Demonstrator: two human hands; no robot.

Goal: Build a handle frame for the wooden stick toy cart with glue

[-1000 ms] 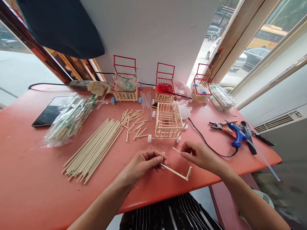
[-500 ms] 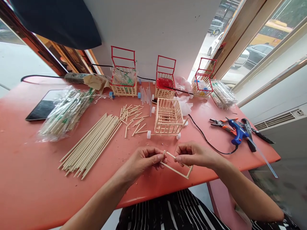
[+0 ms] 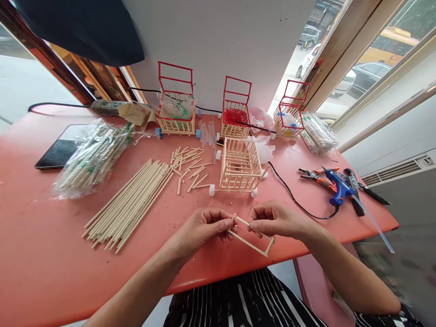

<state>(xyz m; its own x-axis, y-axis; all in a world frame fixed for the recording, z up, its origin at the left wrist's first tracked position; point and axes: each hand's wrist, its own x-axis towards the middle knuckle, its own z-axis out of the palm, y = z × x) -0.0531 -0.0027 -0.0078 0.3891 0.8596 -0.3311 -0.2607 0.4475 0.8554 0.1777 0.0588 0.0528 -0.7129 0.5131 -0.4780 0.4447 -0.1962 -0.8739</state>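
Observation:
Between my hands, near the table's front edge, is a small rectangular frame of wooden sticks (image 3: pixel 250 245). My left hand (image 3: pixel 214 224) pinches its left end at a corner. With thumb and fingers closed, my right hand (image 3: pixel 274 221) grips the frame's far long side. Just beyond my hands stands a small wooden-stick cart (image 3: pixel 240 165) on white wheels, without a handle. Short cut sticks (image 3: pixel 187 165) lie scattered left of the cart, and a pile of long sticks (image 3: pixel 129 204) is beside them.
Three carts with red handles, left (image 3: pixel 176 102), middle (image 3: pixel 235 111) and right (image 3: pixel 291 111), stand along the wall. A blue glue gun (image 3: pixel 339 188), its black cord and pliers (image 3: pixel 316 177) lie at right. Bagged sticks (image 3: pixel 93 156) partly cover a dark tablet (image 3: pixel 56 152) at left.
The view has shifted very slightly. Both hands keep the same hold on the stick frame, with hardly any movement.

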